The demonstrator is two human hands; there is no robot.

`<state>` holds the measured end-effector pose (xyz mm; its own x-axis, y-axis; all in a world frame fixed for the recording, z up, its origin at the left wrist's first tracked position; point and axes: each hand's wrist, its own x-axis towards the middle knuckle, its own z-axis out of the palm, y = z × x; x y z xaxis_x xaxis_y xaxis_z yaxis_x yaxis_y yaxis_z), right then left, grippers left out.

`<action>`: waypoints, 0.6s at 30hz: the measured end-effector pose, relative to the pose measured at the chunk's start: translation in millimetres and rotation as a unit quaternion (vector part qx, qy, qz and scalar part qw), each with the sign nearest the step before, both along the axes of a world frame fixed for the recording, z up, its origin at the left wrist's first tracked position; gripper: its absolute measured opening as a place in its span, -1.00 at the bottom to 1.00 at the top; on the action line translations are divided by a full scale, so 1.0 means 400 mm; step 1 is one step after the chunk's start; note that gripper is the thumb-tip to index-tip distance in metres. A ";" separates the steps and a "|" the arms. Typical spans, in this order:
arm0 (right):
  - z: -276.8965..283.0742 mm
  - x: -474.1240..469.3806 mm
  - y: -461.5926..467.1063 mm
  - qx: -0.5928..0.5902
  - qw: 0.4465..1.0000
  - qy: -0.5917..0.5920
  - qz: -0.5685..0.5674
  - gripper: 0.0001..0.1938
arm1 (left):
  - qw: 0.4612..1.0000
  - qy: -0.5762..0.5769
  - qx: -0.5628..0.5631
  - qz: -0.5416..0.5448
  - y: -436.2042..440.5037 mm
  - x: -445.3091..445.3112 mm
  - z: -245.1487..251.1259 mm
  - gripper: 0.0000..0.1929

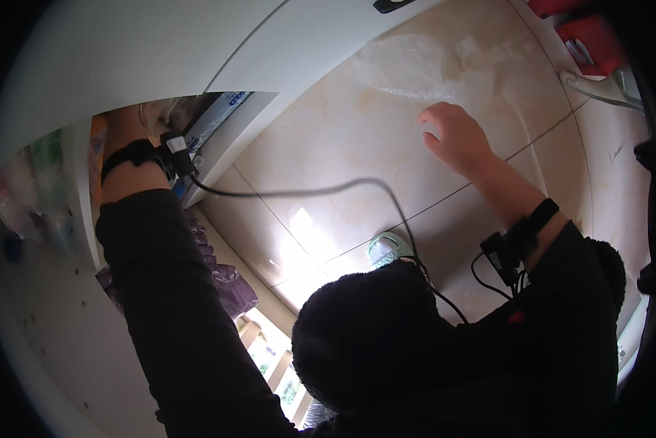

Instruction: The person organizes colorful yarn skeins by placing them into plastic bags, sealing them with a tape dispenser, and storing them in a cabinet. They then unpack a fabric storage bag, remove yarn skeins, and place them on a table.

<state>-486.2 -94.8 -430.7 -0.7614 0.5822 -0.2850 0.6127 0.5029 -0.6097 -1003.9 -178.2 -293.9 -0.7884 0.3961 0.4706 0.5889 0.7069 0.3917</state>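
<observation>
My left arm reaches into a white cabinet compartment [235, 128]. The back of my left hand [123, 128] shows near the wrist, but its fingers are hidden behind the white panel [142, 60]. Clear plastic wrapping [155, 112] and a blue-and-white package [213, 117] with printing lie beside it. My right hand [456, 137] hangs over the tiled floor [317, 142], thumb and bent fingers apart, with nothing in it. Just beyond it, a clear plastic bag [410, 65] lies on the tiles. Each wrist wears a black strap with a small device [177, 150].
A black cable [306, 191] runs from the left wrist across to my body. Red boxes [590, 44] stand at the upper right near a curved clear object [601, 90]. Purple ruffled fabric [232, 287] lies below the cabinet. My light green shoe [385, 249] is on the floor.
</observation>
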 end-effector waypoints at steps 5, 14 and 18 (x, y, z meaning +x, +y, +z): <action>-0.019 0.033 0.047 0.263 0.958 -0.102 -0.055 -0.46 | 0.972 0.223 -0.071 -0.011 -0.056 0.154 0.008 -0.45; -0.125 0.056 0.186 0.017 0.995 -0.101 0.009 -0.78 | 0.902 -0.093 -0.268 -0.326 -0.273 0.697 -0.121 -0.42; -0.077 0.067 0.235 0.067 0.992 0.095 0.057 -0.82 | 0.850 -0.287 -0.228 -0.379 -0.048 0.888 -0.110 -0.10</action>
<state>-459.3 -0.9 -461.7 -0.8568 0.5125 -0.0560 0.4282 0.6469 -0.6311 -648.6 -197.4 -337.9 -0.2726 0.9308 -0.2435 0.7476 0.3643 0.5553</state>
